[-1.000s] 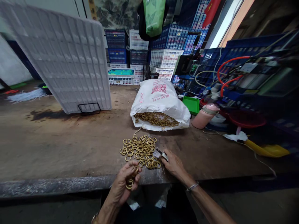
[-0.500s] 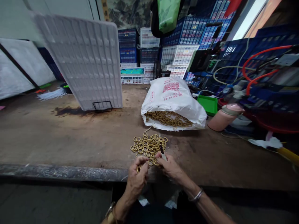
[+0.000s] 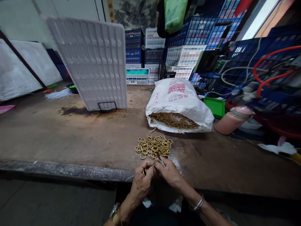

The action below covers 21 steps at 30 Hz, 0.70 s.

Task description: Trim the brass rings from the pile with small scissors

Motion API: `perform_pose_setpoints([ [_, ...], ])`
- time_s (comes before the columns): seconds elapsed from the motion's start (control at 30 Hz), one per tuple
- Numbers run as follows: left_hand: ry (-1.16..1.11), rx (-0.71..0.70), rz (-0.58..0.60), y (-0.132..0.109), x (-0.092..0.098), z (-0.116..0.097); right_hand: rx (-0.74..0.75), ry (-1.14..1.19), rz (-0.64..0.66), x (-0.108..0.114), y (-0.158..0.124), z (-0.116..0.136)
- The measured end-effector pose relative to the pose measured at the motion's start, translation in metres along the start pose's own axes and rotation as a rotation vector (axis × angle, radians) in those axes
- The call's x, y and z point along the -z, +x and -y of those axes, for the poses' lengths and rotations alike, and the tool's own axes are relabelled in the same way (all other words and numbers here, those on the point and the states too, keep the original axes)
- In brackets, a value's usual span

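- Bottom centre: the left hand (image 3: 141,179) is curled around some rings (image 3: 145,171).
- Just beside it, to the right, the right hand (image 3: 171,174) grips a thin tool (image 3: 162,162), its tip toward the pile (image 3: 159,147) of brass-coloured rings.
- A watch (image 3: 114,213) circles the left wrist, a bracelet (image 3: 199,202) the right.
- Centre: a white sack (image 3: 174,99) lies open toward the bottom of the frame, more rings inside.
- Right of centre: a green tray (image 3: 214,107) and a pink bottle (image 3: 232,122), tilted.
- Upper left: a ribbed white panel (image 3: 94,59) stands upright.
- Top centre: stacked crates (image 3: 185,55).
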State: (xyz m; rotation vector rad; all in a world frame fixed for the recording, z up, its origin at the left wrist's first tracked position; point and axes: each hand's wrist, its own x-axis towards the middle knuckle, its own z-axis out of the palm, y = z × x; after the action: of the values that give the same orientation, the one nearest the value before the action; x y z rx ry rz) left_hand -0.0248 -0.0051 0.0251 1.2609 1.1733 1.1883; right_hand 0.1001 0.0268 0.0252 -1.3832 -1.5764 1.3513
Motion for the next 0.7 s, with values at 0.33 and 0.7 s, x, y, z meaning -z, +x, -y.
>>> perform_pose_setpoints([
  [0.33, -0.285, 0.349, 0.109, -0.004, 0.003, 0.011, 0.035, -0.124, 0.026, -0.002, 0.0, 0.001],
  [0.7, -0.306, 0.281, 0.037, -0.007, 0.002, -0.003, 0.278, -0.577, 0.006, 0.003, -0.009, -0.014],
])
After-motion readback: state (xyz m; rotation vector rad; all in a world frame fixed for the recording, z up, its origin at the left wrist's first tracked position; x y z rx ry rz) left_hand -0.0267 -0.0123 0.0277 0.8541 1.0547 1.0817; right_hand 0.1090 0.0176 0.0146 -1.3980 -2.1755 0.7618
